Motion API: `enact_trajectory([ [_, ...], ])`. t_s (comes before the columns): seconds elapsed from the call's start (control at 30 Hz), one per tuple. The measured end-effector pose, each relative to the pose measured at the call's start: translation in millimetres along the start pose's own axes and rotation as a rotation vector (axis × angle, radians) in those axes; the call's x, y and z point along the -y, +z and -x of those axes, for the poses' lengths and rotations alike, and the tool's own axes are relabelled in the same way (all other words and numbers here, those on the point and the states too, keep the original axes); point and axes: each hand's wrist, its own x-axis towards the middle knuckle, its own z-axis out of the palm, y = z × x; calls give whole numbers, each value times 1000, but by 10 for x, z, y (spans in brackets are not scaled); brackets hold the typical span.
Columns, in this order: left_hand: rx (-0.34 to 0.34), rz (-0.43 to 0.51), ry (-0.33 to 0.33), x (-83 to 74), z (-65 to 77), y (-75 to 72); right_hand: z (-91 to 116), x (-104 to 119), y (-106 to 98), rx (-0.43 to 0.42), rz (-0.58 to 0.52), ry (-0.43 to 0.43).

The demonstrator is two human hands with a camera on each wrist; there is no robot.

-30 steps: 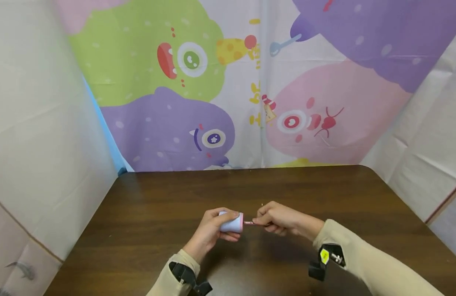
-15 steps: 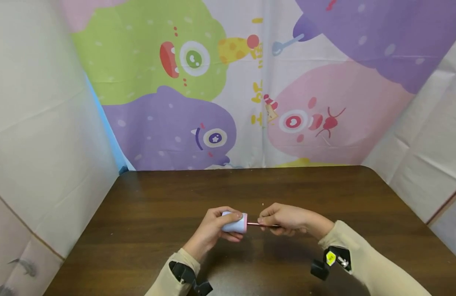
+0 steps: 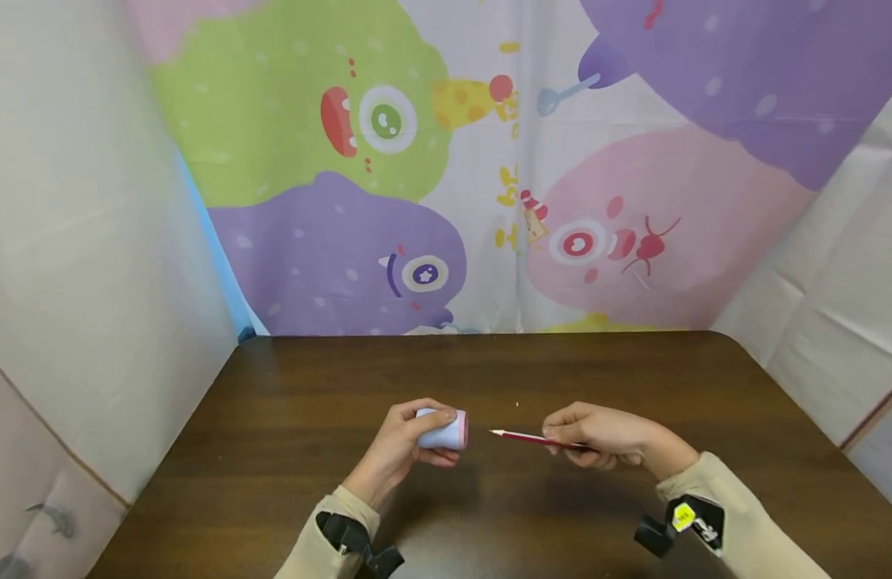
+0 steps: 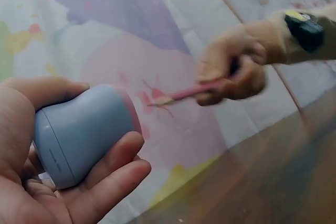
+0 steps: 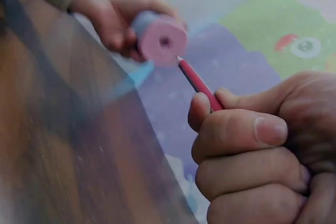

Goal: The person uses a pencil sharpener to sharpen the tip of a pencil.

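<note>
My left hand grips a light-blue pencil sharpener on its side, thumb on top and fingers beneath. Its pink end faces right, and the right wrist view shows a small round hole in that pink face. To the right, my right hand holds a red pencil between thumb and curled fingers. The pencil's sharpened tip points left at the sharpener, with a gap between them. Its rear end is hidden in the right hand. Both things are held above the brown table.
A cartoon-printed cloth hangs behind the table's far edge. Pale cloth walls stand at left and right. A tiny light speck lies on the table beyond the hands. Each sleeve carries a black wrist camera.
The pencil's tip has come out of the sharpener's hole. My right hand has moved right with the pencil, while my left hand has shifted slightly left with the sharpener.
</note>
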Motion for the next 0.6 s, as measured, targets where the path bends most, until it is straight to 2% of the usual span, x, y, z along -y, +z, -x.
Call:
enact_trajectory([
  [0.13, 15, 18, -11, -24, 20, -35, 72, -30, -56, 19, -12, -34],
  [0.4, -7, 55, -24, -23, -44, -128, 15, -171, -107, -21, -83, -75],
  [0.6, -79, -12, -45, -18, -59, -171, -19, -338, -127, -102, -125, -127],
])
